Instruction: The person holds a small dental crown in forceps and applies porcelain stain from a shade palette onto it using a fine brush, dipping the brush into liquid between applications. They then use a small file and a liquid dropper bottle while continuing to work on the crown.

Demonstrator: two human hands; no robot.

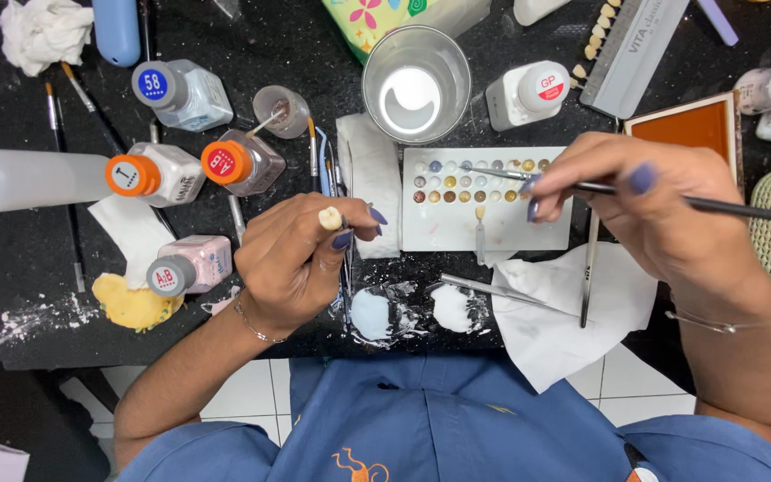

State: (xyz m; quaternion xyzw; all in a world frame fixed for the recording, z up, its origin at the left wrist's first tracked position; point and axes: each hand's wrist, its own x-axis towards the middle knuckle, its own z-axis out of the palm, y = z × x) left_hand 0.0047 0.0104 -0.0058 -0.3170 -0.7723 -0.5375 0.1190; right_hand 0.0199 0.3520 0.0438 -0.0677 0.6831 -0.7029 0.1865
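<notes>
My left hand (301,254) pinches a small cream tooth crown (330,217) on a thin holder between thumb and fingers, just left of a white palette (493,228). My right hand (649,201) grips a thin black-handled brush (742,209); its metal tip (484,172) rests over the palette's rows of small coloured wells (479,181). Two wet white paste blobs (370,312) (451,306) lie on the dark bench in front of me, below the palette.
Several small powder bottles (180,94) with coloured caps stand at left, near a glass of water (416,85). A tooth shade guide (622,45) is at back right, an orange tray (689,125) beside it. White tissue (555,312), a metal instrument (493,291) and spare brushes lie about.
</notes>
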